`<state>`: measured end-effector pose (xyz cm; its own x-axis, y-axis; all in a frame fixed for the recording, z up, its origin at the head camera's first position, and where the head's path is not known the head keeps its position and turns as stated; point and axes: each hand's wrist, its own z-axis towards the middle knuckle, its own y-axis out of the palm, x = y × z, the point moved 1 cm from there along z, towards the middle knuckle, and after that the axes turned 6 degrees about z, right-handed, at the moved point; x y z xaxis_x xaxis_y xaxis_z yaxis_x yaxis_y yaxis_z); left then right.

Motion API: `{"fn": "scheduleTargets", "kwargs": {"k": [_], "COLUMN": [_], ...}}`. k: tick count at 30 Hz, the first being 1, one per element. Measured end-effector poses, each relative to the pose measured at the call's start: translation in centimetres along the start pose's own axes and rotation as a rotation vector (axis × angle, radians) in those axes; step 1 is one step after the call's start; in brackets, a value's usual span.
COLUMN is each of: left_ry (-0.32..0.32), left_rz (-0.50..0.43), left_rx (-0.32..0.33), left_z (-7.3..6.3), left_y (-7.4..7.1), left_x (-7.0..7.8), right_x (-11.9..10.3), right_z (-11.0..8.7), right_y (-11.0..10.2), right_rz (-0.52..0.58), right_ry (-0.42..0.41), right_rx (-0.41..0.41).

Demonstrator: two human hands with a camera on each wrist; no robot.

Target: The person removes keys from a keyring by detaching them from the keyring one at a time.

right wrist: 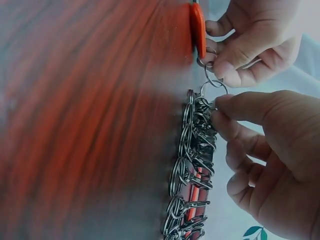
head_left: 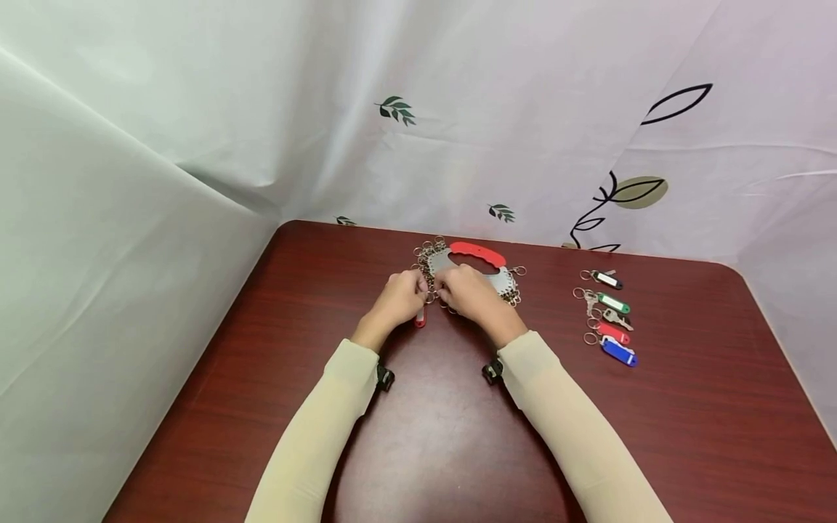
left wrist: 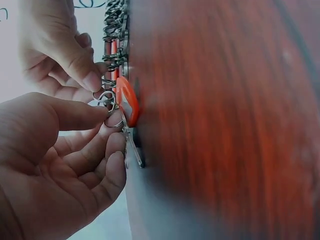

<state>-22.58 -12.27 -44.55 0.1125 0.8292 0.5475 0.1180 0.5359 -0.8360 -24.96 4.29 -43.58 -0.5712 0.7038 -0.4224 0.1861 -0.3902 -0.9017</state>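
Observation:
Both hands meet at the left end of a metal key holder [head_left: 439, 261], a plate with a red handle [head_left: 479, 252] and many small rings along its edge. Between thumb and fingers, my left hand [head_left: 397, 298] pinches a split key ring [left wrist: 104, 100] that carries a red key tag [left wrist: 127, 100] and a key [left wrist: 134, 147]. My right hand [head_left: 476, 296] pinches one of the holder's rings [right wrist: 220, 89]. In the right wrist view the two rings touch or cross; whether they are linked I cannot tell.
To the right on the dark red table [head_left: 451, 450] lie several tagged keys, with a black tag [head_left: 608, 280], a green tag [head_left: 613, 303], a red tag [head_left: 613, 333] and a blue tag [head_left: 618, 353]. A pale curtain [head_left: 458, 131] hangs behind the table's far edge.

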Motion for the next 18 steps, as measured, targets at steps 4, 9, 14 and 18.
{"fn": "scheduleTargets", "kwargs": {"k": [4,9,14,18], "left_ry": [-0.005,-0.017,-0.031,-0.036], "left_rz": [-0.043,-0.071,-0.102,-0.123], "left_rx": [0.002,0.019,0.082,0.113], "left_z": [0.01,-0.06,-0.28,-0.45], "left_y": [0.1,0.17,-0.11,-0.25], "left_x": [-0.1,-0.1,0.14,0.38], "right_x": [-0.03,-0.05,0.05,0.21], "right_z": [-0.15,-0.33,-0.59,-0.76], "right_y": [-0.12,-0.14,-0.17,-0.12], "right_rz": [0.026,0.056,0.121,0.161], "right_ry": [0.04,0.077,0.099,0.115], "right_rx": [0.012,0.021,0.064,0.1]}}
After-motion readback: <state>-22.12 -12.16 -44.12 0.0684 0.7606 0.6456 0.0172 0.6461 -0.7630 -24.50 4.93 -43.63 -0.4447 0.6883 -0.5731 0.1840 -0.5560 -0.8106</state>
